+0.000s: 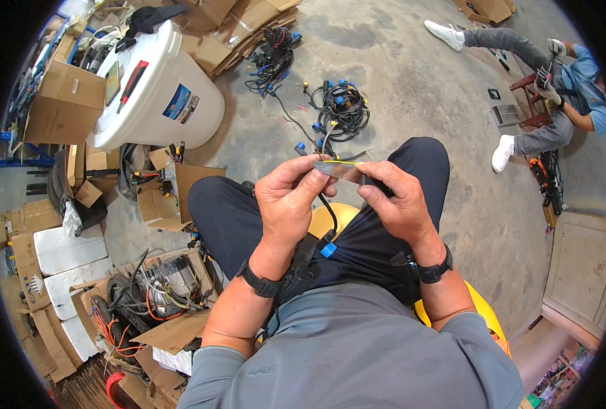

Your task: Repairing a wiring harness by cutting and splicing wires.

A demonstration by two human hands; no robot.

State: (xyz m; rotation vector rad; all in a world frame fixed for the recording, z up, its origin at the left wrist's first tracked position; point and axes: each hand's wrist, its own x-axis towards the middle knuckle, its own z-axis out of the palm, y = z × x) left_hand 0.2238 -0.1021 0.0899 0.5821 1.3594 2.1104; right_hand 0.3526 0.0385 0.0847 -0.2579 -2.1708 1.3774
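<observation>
Both hands meet above my lap. My left hand [288,201] pinches a black cable [331,215], whose lower end hangs down to a blue-capped connector [328,249]. A thin yellow wire [340,163] stretches from the left fingertips toward the right ones. My right hand [404,201] is closed round the dark handle of a knife. Its flat grey blade [347,173] lies just under the wire, with the tip against my left thumb. How the blade's edge meets the wire is too small to tell.
On the concrete floor ahead lie a coil of black cables with blue connectors [344,109] and another cable heap [274,58]. A white tub [201,102] carries a red-and-black tool [134,85]. Boxes with motor parts [173,283] stand left. A gloved co-worker [576,88] sits at right.
</observation>
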